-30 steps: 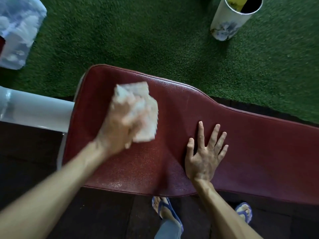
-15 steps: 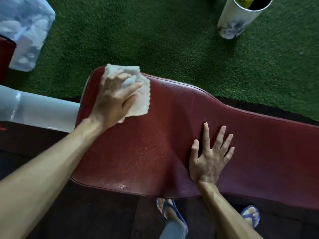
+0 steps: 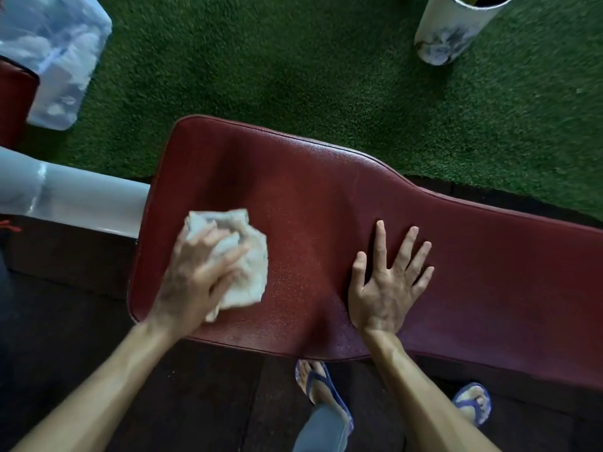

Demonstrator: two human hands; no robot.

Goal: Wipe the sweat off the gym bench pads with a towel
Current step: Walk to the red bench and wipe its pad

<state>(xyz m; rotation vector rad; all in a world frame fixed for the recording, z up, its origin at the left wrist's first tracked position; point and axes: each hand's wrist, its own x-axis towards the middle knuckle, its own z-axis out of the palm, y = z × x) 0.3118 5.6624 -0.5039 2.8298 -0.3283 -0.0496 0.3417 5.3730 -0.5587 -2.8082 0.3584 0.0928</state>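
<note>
change: left hand [image 3: 199, 275] with the crumpled off-white cloth towel [image 3: 241, 256] is now at the near-left corner of the dark red textured vinyl bench pad [image 3: 326, 197]; half a second ago it was at the far-left corner, a second ago mid-pad. So it sweeps far-to-near across the wide end.
meaning: wide left end looks mostly covered; shiny damp speckle is visible along the near edge at frame centre, and the narrow part running to the right of frame looks not yet wiped. Judgement only.
left hand: fingers curled over the towel, gripping it and pressing it flat on the pad.
right hand [image 3: 385, 285]: released, fingers straight and spread, palm resting on the pad at frame centre; same spot as before, bracing.
towel location: on the pad, lower left of frame, under the left hand.
counts: towels 1; hands 2; red pads 2 (main one, plus a corner of a second red pad [image 3: 14, 102] at left edge); white cylindrical container [image 3: 453, 31] 1, upper right; translucent plastic bin [image 3: 55, 57] 1, upper left; pale metal frame tube [image 3: 75, 194] 1; blue flip-flops [image 3: 326, 389] 2, bottom of frame; green artificial turf [image 3: 293, 66] 1.
</note>
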